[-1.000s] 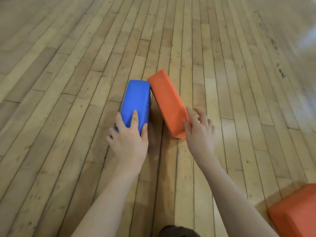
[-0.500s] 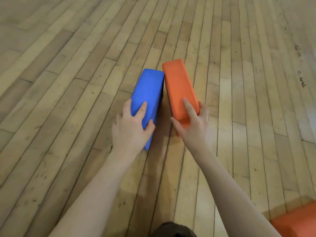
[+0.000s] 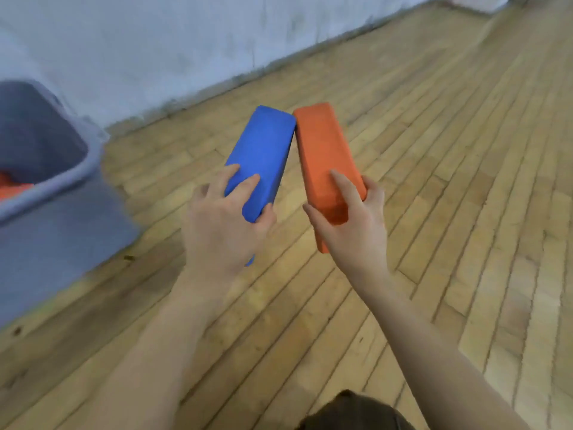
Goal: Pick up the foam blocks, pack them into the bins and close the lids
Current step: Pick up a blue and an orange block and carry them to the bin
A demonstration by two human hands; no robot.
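Observation:
My left hand (image 3: 221, 225) grips the near end of a blue foam block (image 3: 262, 150), which is lifted off the wooden floor. My right hand (image 3: 347, 225) grips the near end of an orange foam block (image 3: 324, 147), also in the air. The far ends of the two blocks touch. At the left edge stands an open grey-blue bin (image 3: 83, 162); something orange (image 3: 12, 186) lies inside it.
A pale wall (image 3: 186, 41) runs along the back, meeting the wooden floor (image 3: 434, 181) just behind the bin. The bin's folded-out lid flap (image 3: 62, 231) lies on the floor in front of it. The view is blurred by motion.
Both hands closed round the blocks and lifted them off the floor. My view swung left, bringing the bin and wall into sight; the orange block at lower right left the frame.

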